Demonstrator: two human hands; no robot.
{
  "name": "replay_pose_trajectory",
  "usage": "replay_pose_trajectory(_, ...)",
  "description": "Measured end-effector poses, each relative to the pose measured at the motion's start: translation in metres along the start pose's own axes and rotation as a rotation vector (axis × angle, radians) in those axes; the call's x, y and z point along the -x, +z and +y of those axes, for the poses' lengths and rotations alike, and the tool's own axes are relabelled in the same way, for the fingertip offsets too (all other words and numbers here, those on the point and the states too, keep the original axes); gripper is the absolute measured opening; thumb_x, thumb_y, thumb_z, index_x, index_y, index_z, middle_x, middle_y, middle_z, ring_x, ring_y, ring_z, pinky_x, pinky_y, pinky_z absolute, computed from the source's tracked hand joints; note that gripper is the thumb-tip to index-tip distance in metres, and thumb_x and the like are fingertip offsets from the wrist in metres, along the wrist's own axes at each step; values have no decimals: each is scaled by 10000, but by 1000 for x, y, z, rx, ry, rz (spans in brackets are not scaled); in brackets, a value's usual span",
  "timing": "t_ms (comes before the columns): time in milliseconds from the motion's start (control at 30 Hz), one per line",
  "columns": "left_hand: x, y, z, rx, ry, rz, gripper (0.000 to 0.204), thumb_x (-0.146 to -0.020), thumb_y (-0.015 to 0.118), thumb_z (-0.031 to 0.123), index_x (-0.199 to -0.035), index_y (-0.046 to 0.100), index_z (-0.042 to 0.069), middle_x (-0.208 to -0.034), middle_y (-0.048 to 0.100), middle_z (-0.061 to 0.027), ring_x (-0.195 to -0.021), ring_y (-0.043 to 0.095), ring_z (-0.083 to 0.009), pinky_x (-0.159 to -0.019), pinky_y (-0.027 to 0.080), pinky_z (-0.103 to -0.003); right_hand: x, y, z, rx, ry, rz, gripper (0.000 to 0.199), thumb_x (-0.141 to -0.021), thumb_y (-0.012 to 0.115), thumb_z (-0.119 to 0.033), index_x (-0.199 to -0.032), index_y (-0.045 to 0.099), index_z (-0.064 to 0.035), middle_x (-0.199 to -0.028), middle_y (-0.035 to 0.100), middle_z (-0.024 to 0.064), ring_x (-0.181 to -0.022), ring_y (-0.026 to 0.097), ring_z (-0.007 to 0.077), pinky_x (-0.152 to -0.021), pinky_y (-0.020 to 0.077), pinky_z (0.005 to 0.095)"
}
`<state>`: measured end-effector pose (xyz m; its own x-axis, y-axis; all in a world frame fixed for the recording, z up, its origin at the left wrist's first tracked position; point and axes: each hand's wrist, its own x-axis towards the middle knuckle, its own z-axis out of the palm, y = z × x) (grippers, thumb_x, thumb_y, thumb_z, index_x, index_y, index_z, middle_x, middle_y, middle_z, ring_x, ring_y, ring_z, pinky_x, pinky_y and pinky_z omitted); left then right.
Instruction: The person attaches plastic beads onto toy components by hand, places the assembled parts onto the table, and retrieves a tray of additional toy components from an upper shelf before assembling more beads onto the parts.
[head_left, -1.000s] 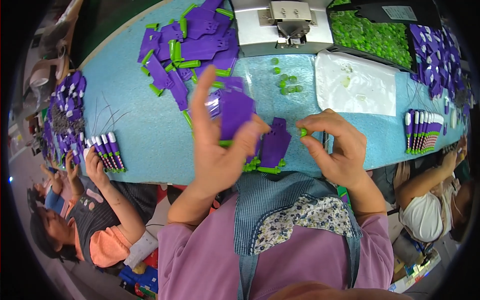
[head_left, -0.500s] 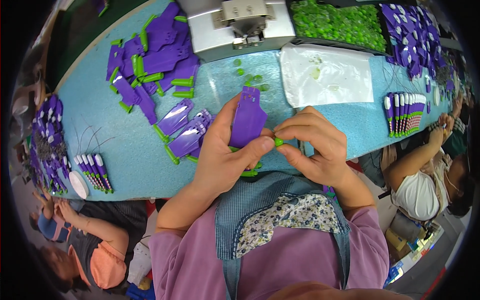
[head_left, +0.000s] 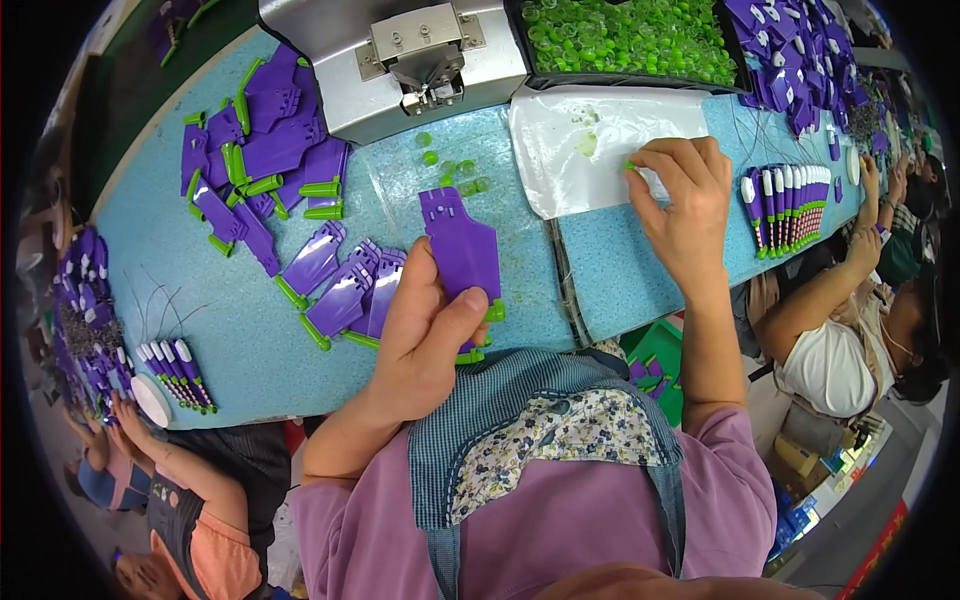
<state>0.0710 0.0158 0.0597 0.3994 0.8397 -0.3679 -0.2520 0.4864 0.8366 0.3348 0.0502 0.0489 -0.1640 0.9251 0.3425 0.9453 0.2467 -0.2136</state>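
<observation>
My left hand [head_left: 412, 345] grips a flat purple plastic piece [head_left: 465, 250], thumb on its face. Its slotted narrow end points away from me, and a green part shows at the lower right corner. My right hand [head_left: 688, 200] is raised over the right edge of a white plastic sheet [head_left: 545, 165]. Between its thumb and forefinger sits a small green bit [head_left: 629, 165], mostly covered by the fingertips. Several loose round green pieces [head_left: 430, 158] lie on the blue table beyond the purple piece. More purple pieces with green ends [head_left: 335, 295] are just left of my left hand.
A metal machine [head_left: 345, 85] stands at the far middle, beside a black tray [head_left: 640, 84] of round green pieces. Purple parts are heaped at the left and far right. Finished-looking rows [head_left: 790, 210] stand on both sides. Co-workers sit left and right. Below the table edge is a green bin [head_left: 672, 400].
My right hand has moved away from the purple piece, right and farther out, over the white sheet. The left hand keeps its grip, lower and farther left in the picture. The whole view has shifted.
</observation>
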Motion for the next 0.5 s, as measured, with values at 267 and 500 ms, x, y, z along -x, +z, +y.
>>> replay_pose_trajectory(267,-6,9,-9,-119,270,75,241,-874,614,-53,-1093,516,-35,-958,670,-115,-803,628,-114,-698,487,-212,8,-18,-36,-938,226,-122,157,-707,725,4,-858,681,-7,-908,655,78,-884,545,190,-807,419,298)
replay_pose_trajectory(500,-1,14,-9,-45,296,135,181,-842,659,-56,-1002,577,-40,-876,685,-98,-794,654,-102,-666,510,-214,10,-14,-60,-1189,195,-235,177,-702,748,-14,-868,686,-22,-924,653,75,-874,531,181,-813,408,299)
